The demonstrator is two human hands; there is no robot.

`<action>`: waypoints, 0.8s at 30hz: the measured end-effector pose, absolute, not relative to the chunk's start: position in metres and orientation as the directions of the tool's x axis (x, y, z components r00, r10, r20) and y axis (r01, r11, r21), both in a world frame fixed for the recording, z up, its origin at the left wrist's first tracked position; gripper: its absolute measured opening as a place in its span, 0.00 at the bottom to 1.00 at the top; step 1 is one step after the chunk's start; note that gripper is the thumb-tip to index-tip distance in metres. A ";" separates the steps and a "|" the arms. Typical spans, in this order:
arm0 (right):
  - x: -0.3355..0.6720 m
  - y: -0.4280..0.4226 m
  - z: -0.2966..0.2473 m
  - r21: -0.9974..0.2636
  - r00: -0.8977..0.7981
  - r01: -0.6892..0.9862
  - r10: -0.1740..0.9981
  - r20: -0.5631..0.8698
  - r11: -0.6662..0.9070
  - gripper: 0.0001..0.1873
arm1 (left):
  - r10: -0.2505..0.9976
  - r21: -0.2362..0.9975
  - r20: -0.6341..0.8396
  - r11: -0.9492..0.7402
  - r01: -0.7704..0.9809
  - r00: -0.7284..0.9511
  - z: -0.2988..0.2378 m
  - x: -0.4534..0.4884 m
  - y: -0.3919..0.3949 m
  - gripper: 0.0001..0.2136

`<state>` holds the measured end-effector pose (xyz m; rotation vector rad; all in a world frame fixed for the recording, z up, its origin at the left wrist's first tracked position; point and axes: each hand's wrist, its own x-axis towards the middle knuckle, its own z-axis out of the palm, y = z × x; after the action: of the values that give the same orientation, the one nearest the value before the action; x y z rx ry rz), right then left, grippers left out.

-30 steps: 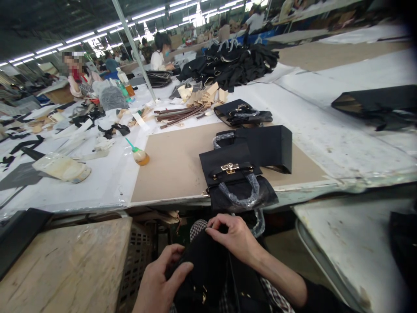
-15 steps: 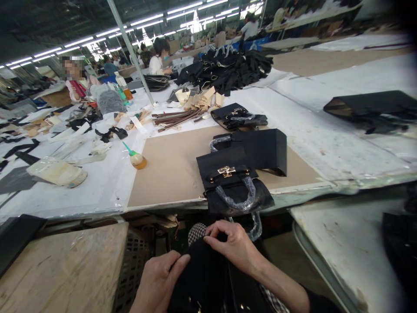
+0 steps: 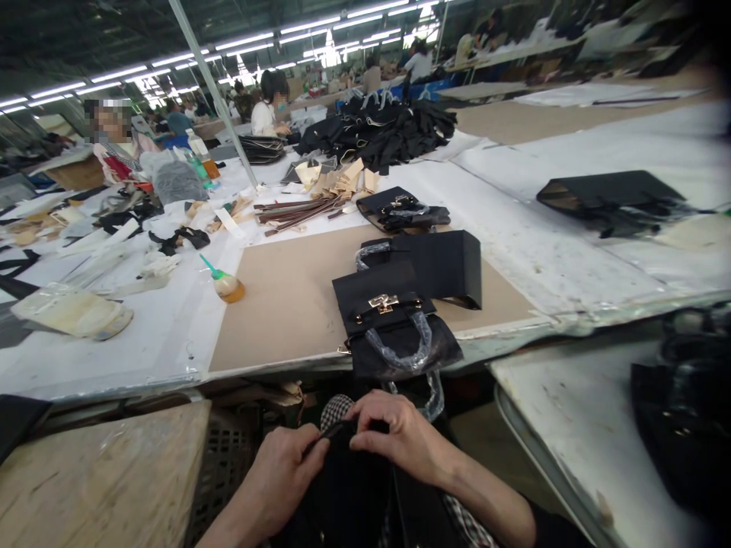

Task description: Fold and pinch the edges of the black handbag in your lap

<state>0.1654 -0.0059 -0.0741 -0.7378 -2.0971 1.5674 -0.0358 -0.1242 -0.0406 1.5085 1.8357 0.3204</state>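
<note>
A black bag piece [image 3: 351, 487] lies across my lap, dark and with its lower part out of view. My left hand [image 3: 291, 464] pinches its top edge between thumb and fingers. Close beside it, my right hand [image 3: 388, 430] grips the same edge, thumb below and fingers curled over. In front of both hands, a black handbag [image 3: 374, 281] with a gold clasp and plastic-wrapped handles hangs partly over the table's edge. Behind that one lies another black bag [image 3: 451, 262].
A glue bottle [image 3: 229, 288] with a green nozzle stands on the brown sheet [image 3: 274, 312]. Brown strips [image 3: 297, 213] and a black pile [image 3: 388, 129] lie farther back. A wooden board [image 3: 114, 472] is at left, a white table [image 3: 560, 403] at right. Co-workers sit beyond.
My left hand has moved up and closer to my right hand along the black piece's edge, which now looks folded between them. The whole view has shifted slightly.
</note>
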 end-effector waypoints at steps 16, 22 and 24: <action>0.156 -0.018 -0.071 -0.885 -0.646 0.381 0.762 -0.047 0.268 0.13 | 0.929 0.658 -0.366 0.217 0.721 0.054 -0.039 -0.038 -0.132 0.17; 0.156 -0.024 -0.068 -0.894 -0.621 0.393 0.779 -0.085 0.216 0.14 | 0.907 0.595 -0.406 0.167 0.786 0.115 -0.025 -0.036 -0.104 0.13; 0.155 -0.022 -0.071 -0.917 -0.593 0.363 0.800 -0.091 0.164 0.16 | 0.908 0.573 -0.390 0.107 0.813 0.155 -0.026 -0.030 -0.092 0.10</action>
<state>0.1554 -0.0225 -0.0708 -1.1014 -2.0315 1.4152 -0.0301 -0.0918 -0.0257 1.7080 1.6616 0.1661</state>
